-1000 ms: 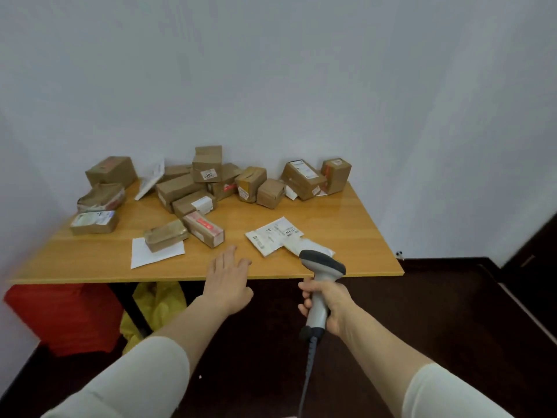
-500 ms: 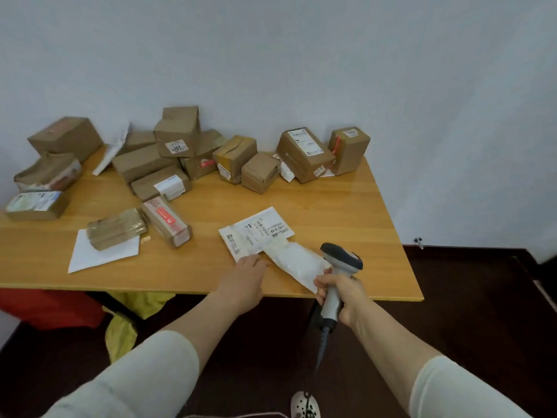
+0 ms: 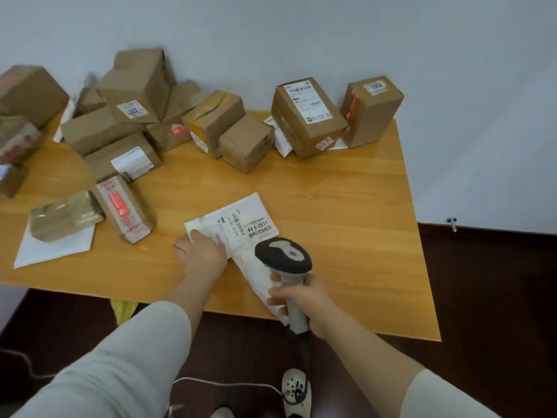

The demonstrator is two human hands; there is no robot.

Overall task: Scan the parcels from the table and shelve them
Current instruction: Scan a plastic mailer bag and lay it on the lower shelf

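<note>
left hand (image 3: 200, 257) now on mailer (image 3: 241, 221), seemingly gripping

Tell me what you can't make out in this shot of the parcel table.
Head view only.
Left hand: pinching or pressing the white mailer unclear; finger ends hidden under the hand.
Mailer's near end: behind the barcode scanner and right hand.
Boxes at left edge: cut off, blurred.
Label print on the large box: too small.
Shelf: out of frame.

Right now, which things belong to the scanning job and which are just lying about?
Job: white mailer bag, held by the left hand; scanner, in the right hand; cardboard parcels by the wall.
Lying about: yellow thing below the table; metal stopper beside the wall.
</note>
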